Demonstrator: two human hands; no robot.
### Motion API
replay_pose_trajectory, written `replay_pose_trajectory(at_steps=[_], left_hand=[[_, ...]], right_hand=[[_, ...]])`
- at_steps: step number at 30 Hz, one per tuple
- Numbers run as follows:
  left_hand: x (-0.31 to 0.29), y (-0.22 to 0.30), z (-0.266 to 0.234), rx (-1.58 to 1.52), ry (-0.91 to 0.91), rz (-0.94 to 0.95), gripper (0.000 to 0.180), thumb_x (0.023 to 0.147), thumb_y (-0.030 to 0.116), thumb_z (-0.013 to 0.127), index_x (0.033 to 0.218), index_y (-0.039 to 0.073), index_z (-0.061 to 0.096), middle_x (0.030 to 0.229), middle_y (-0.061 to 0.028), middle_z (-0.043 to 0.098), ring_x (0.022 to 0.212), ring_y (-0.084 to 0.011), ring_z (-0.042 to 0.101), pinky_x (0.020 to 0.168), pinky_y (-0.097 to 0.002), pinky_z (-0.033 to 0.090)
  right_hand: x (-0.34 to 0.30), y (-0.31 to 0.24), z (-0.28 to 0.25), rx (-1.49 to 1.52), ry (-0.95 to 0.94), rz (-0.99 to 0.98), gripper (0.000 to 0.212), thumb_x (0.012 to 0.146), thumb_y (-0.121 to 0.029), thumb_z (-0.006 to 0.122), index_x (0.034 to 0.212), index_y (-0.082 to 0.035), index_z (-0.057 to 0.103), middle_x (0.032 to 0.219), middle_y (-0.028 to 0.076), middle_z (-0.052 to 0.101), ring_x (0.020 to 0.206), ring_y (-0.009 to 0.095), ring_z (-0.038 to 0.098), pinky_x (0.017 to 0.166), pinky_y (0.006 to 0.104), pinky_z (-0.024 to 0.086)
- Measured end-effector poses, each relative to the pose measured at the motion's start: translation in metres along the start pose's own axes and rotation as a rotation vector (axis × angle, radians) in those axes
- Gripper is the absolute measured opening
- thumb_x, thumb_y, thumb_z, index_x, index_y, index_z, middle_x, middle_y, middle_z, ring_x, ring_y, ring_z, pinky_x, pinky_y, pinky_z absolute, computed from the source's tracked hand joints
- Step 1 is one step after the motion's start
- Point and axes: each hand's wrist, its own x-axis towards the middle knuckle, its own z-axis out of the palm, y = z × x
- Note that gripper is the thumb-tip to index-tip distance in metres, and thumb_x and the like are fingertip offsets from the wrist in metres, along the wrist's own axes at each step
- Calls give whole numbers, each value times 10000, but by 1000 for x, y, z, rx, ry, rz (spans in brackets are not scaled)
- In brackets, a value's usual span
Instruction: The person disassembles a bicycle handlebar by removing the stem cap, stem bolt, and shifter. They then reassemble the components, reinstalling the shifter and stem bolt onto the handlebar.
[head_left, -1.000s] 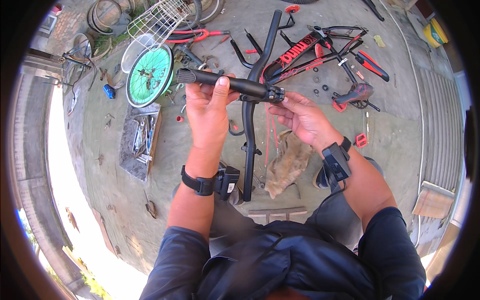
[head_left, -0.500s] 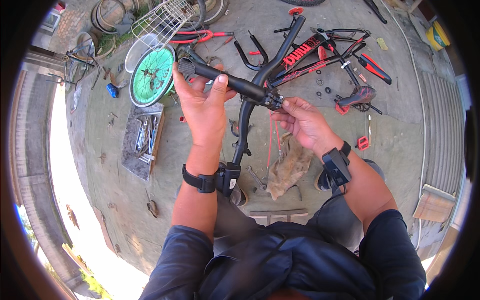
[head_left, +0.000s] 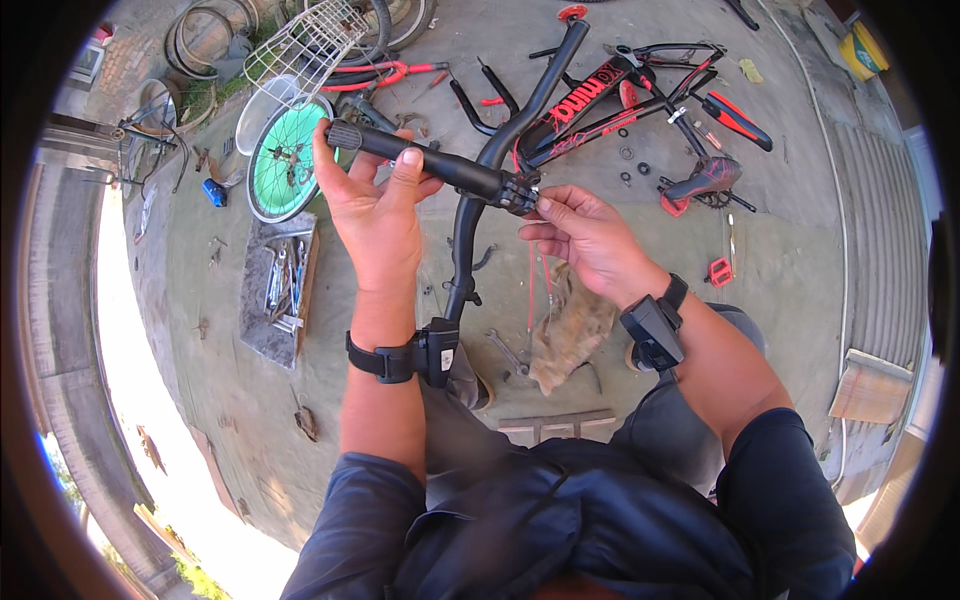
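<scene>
A black bicycle stem (head_left: 455, 170) is clamped around a curved black handlebar (head_left: 467, 238), and both are held up in the air. My left hand (head_left: 375, 205) grips the stem's long tube from below, its thumb along the near side and the ridged end sticking out past the fingers. At the clamp end, my right hand (head_left: 580, 240) pinches a small part beside the clamp bolts between thumb and fingers; most of it is hidden. One end of the bar points away from me, the other hangs down toward my left wrist.
A black and red bike frame (head_left: 600, 105) lies on the ground beyond. At left are a green-disc wheel (head_left: 288, 158), a wire basket (head_left: 305, 50) and a metal tray (head_left: 262, 325) of tools. Nearer lie a wrench (head_left: 507, 352), a tan rag (head_left: 570, 335) and a red pedal (head_left: 719, 272).
Both hands, with the stem and handlebar, have shifted slightly to the left. My grip on them looks the same.
</scene>
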Motion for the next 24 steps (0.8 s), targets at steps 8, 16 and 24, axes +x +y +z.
replay_pose_trajectory(at_steps=[8, 16, 24], left_hand=[[5, -7, -11, -142, 89, -105, 832, 940, 37, 667, 1562, 164, 128, 1132, -163, 647, 806, -240, 696, 640, -364, 609], [8, -20, -15, -245, 137, -210, 754, 944, 56, 666, 1530, 183, 208, 1117, -138, 656, 819, -264, 700, 681, -389, 590], [6, -28, -15, -308, 184, -274, 654, 952, 77, 668, 1476, 186, 292, 1131, -127, 658, 877, -289, 702, 714, -389, 590]], right_hand=[[-6, -3, 16, -225, 19, -302, 189, 944, -85, 696, 1116, -36, 634, 1027, 39, 695, 903, 114, 685, 711, 236, 526], [-7, -8, 24, -392, 33, -546, 261, 907, -11, 703, 1160, 13, 646, 1024, 45, 686, 905, 104, 669, 801, 249, 539], [-12, -12, 30, -461, 72, -680, 236, 887, 10, 715, 1121, 20, 686, 1046, 62, 654, 928, 127, 688, 770, 250, 567]])
